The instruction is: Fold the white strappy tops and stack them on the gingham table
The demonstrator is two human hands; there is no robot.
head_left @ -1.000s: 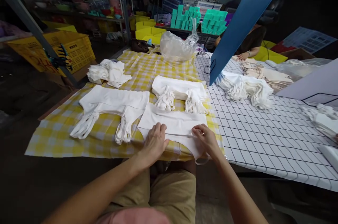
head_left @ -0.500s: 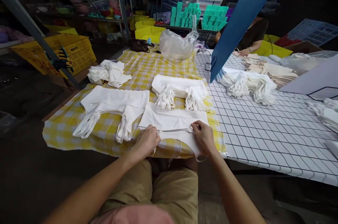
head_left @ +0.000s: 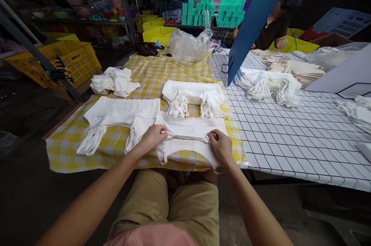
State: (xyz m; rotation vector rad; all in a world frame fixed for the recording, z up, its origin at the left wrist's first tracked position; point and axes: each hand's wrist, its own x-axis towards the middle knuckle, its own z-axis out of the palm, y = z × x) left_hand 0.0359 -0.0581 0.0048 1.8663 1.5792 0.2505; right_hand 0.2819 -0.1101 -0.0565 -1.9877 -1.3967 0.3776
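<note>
My left hand [head_left: 153,136] and right hand [head_left: 222,146] pinch a strap [head_left: 185,137] on white cloth [head_left: 189,127], over yellow-checked tablecloth [head_left: 69,130] (grid sheet [head_left: 290,134] alongside, dim shelves behind).

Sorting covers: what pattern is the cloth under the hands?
Yellow-and-white check on the cloth, clear in the head view.

A folded garment [head_left: 189,128] is laid at the table's near edge, at six o'clock. A flat stack [head_left: 121,112] is set at nine o'clock of it, a folded pile [head_left: 193,95] at twelve, a crumpled heap [head_left: 114,80] at ten, and a plastic bag [head_left: 187,47] beyond at twelve.
</note>
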